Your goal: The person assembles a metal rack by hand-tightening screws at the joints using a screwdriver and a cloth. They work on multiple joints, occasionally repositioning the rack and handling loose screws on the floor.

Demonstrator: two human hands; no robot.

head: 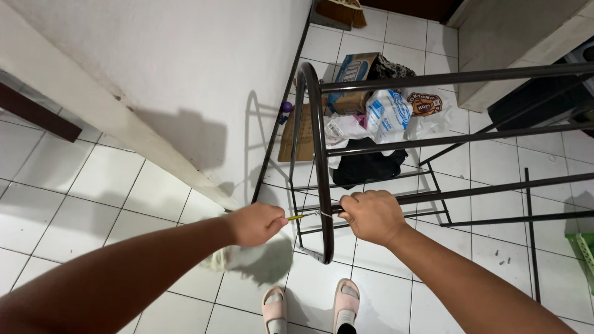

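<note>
At the person's feet, two pale slippers [309, 306] stand on the white tiled floor [111, 179], and just above them both arms reach to the end of a dark metal rack [318, 154]. The left hand [257, 224] is closed around the handle of a thin tool with a yellow shaft [296, 217], probably a screwdriver, and its tip meets the joint where a horizontal bar [427, 196] enters the curved end loop of the rack. The right hand [371, 216] is wrapped firmly around that same bar, just beside the joint.

To do this step well, I think the tool should stay in one straight line with the fastener, pushed in gently while turning, so the tip does not slip out. The right hand should hold the bar still, because the light frame can twist easily.

Under the left wrist a pale cloth [238, 256] lies on the floor. Farther away, behind the rack near the white wall [185, 68], lie plastic bags [387, 114], a cardboard box [352, 71] and some dark fabric [365, 166].
</note>
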